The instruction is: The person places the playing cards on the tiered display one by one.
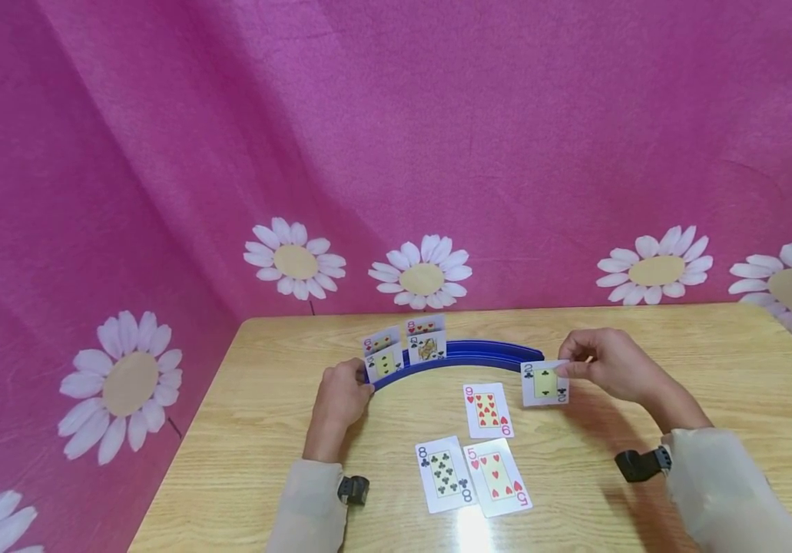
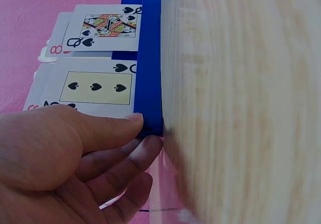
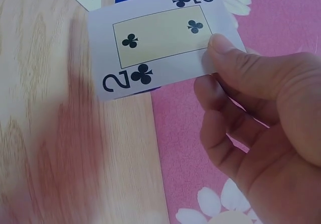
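Note:
My right hand [image 1: 599, 365] pinches a two of clubs [image 3: 160, 38] between thumb and fingers, face toward me, near the right end of a curved blue card holder [image 1: 468, 353]. At the holder's left end, my left hand [image 1: 342, 395] grips it, thumb on one side and fingertips on the other. Beside that hand, a three of spades [image 2: 95, 86] stands in the front slot, with a red-suited card [image 1: 382, 336] behind it. Next to these stands a queen of spades [image 1: 427, 349], with a red eight [image 1: 425, 324] behind.
Face up on the wooden table [image 1: 250, 461] lie a nine of hearts [image 1: 487, 411], an eight of clubs [image 1: 443, 475] and a five of hearts [image 1: 497, 478]. A pink cloth with daisies [image 1: 423, 153] hangs behind the table and to its left.

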`<action>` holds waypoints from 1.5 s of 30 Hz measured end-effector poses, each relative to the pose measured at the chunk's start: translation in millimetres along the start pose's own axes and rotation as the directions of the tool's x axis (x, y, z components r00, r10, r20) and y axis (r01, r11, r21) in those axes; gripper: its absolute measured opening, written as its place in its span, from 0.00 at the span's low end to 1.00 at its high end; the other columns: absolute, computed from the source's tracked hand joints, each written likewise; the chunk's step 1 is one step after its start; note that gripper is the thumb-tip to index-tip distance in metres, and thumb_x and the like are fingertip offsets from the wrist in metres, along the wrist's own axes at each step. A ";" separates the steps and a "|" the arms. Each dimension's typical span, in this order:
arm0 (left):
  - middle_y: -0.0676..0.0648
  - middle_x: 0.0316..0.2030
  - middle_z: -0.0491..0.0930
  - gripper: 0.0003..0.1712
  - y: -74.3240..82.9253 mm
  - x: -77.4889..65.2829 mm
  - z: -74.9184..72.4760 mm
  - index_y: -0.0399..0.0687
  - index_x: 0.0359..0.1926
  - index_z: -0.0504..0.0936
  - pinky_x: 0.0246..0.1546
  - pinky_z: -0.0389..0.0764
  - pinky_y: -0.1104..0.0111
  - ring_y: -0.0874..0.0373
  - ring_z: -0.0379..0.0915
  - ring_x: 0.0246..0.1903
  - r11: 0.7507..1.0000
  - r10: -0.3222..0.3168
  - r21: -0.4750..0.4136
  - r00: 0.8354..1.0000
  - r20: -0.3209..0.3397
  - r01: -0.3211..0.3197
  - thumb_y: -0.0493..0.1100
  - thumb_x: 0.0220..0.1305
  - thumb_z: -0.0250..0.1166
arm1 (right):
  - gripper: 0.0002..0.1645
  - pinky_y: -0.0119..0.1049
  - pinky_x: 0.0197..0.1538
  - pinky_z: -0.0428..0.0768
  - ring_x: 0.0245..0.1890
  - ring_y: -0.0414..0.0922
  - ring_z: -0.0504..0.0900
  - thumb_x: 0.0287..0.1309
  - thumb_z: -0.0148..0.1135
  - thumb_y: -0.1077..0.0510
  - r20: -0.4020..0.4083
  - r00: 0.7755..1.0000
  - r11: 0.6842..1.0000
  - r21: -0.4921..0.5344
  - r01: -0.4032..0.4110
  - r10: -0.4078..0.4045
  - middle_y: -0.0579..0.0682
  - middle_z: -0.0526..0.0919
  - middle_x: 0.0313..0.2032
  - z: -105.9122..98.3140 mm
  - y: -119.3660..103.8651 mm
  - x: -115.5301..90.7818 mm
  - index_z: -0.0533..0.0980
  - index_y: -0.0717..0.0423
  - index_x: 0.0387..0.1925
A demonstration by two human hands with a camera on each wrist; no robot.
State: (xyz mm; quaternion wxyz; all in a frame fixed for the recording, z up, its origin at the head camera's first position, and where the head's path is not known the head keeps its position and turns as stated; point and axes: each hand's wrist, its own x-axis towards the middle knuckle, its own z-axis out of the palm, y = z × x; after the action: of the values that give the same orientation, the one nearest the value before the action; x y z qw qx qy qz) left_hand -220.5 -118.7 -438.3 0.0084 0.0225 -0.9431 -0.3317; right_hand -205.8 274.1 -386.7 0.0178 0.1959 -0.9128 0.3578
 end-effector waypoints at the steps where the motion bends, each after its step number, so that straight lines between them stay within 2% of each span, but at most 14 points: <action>1: 0.41 0.41 0.83 0.18 -0.1 0.0 0.2 0.32 0.53 0.81 0.49 0.79 0.57 0.51 0.78 0.42 1.000 -0.001 0.001 1.000 0.000 0.001 0.33 0.62 0.69 | 0.08 0.34 0.30 0.73 0.28 0.43 0.74 0.55 0.73 0.66 -0.005 1.000 1.000 -0.002 -0.001 0.001 0.43 0.79 0.26 0.3 -0.2 0.3 0.79 0.55 0.28; 11: 0.41 0.42 0.83 0.18 0.3 0.4 0.2 0.33 0.54 0.81 0.49 0.79 0.57 0.51 0.78 0.42 1.000 -0.028 -0.005 0.999 0.016 0.028 0.33 0.63 0.69 | 0.10 0.34 0.30 0.75 0.27 0.42 0.75 0.55 0.72 0.66 -0.059 0.998 1.000 -0.018 0.019 -0.020 0.43 0.80 0.25 3.2 -2.2 7.0 0.79 0.52 0.26; 19: 0.42 0.41 0.83 0.17 -0.5 -0.7 0.1 0.34 0.52 0.82 0.49 0.79 0.57 0.51 0.78 0.42 1.000 -0.011 -0.002 1.000 0.002 0.011 0.33 0.62 0.70 | 0.06 0.36 0.31 0.76 0.30 0.47 0.76 0.58 0.70 0.66 -0.057 0.998 1.000 -0.016 -0.023 0.022 0.46 0.81 0.27 4.5 -4.7 12.6 0.80 0.56 0.29; 23: 0.41 0.40 0.83 0.17 -0.9 -1.3 0.0 0.33 0.52 0.82 0.48 0.79 0.57 0.51 0.78 0.41 1.000 0.002 -0.007 1.000 -0.002 -0.002 0.33 0.62 0.70 | 0.07 0.36 0.31 0.76 0.30 0.47 0.77 0.58 0.71 0.66 -0.075 0.997 1.000 -0.013 -0.024 0.023 0.46 0.81 0.27 6.3 -4.4 15.5 0.80 0.55 0.28; 45: 0.42 0.40 0.83 0.16 -2.2 2.0 0.9 0.34 0.52 0.82 0.48 0.79 0.57 0.51 0.77 0.41 1.000 0.000 -0.012 1.000 0.001 0.000 0.33 0.63 0.69 | 0.08 0.38 0.34 0.79 0.29 0.44 0.78 0.54 0.74 0.66 -0.177 0.983 0.998 -0.039 0.049 -0.055 0.45 0.81 0.26 15.1 -7.7 33.2 0.81 0.54 0.27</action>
State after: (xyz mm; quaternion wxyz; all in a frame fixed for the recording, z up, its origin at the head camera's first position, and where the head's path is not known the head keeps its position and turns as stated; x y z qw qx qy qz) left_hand -222.4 -120.0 -440.4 0.0081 0.0224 -0.9411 -0.3372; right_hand -231.9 247.6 -387.2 0.1122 0.1866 -0.9082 0.3575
